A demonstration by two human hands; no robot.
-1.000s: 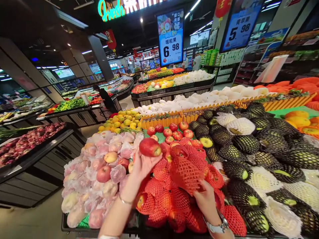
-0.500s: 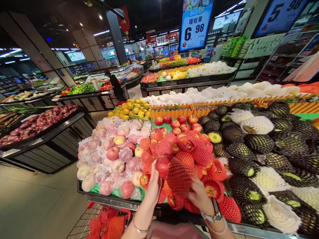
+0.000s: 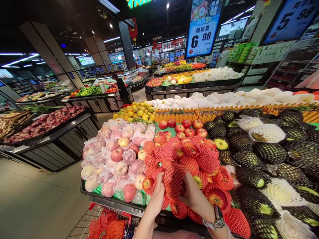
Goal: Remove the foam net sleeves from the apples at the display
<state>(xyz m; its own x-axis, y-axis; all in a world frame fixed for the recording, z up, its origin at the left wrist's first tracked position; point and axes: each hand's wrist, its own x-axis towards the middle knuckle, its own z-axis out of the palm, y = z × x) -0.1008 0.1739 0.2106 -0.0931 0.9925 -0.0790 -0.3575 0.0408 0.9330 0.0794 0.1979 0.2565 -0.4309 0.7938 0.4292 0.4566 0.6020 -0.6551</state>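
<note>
A red apple in a red foam net (image 3: pixel 174 181) is between my two hands, above the apple display. My left hand (image 3: pixel 157 196) grips it from the left, thumb and fingers against the net. From the right, my right hand (image 3: pixel 195 196) closes on the net's side and lower edge; some of its fingers are hidden behind the net. Netted red apples (image 3: pixel 190 147) lie heaped just beyond and below my hands. Bare red apples (image 3: pixel 189 132) sit in rows behind them.
Bagged pale-pink apples (image 3: pixel 117 154) lie to the left, dark-netted green fruit (image 3: pixel 249 159) to the right. A shopping cart (image 3: pixel 81 220) with red-netted fruit (image 3: pixel 107 225) stands below left. The display's black front edge (image 3: pixel 112 204) runs before me. Farther back, a person (image 3: pixel 121 89) stands among other stands.
The red apple, bare in my left hand before, is now covered by the red foam net. My right hand has moved left and up against it. The view has shifted slightly.
</note>
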